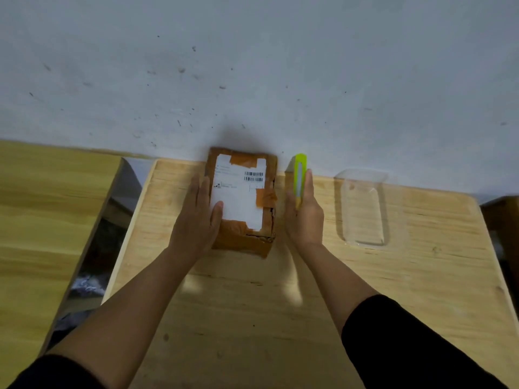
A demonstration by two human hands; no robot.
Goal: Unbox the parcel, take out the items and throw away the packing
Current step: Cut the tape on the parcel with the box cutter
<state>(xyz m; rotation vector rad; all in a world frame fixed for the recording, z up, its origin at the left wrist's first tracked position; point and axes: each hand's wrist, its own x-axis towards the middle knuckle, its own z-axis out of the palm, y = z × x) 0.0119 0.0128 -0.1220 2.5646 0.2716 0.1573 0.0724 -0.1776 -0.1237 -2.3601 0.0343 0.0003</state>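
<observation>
Steadying the parcel [241,197], the left hand [196,220] lies flat along its left side with fingers straight and the thumb hooked onto the white shipping label [238,192], pressing rather than clamped. The right hand [304,214], just right of the box, is wrapped loosely around the near end of a lime-green box cutter [300,175], index finger laid along its back and the tool pointing away toward the wall [252,66]; I cannot tell whether the blade is out. The parcel sits at the far middle of the wooden tabletop [252,304], sealed with brown tape, its right edge looking torn. A clear plastic tray [363,209] lies well to the right. The step in hand looks like slitting the tape. To do it well, run a short blade shallowly along the seam, stroke away from the bracing hand, and keep that thumb off the cutting line so nothing inside is scored.
</observation>
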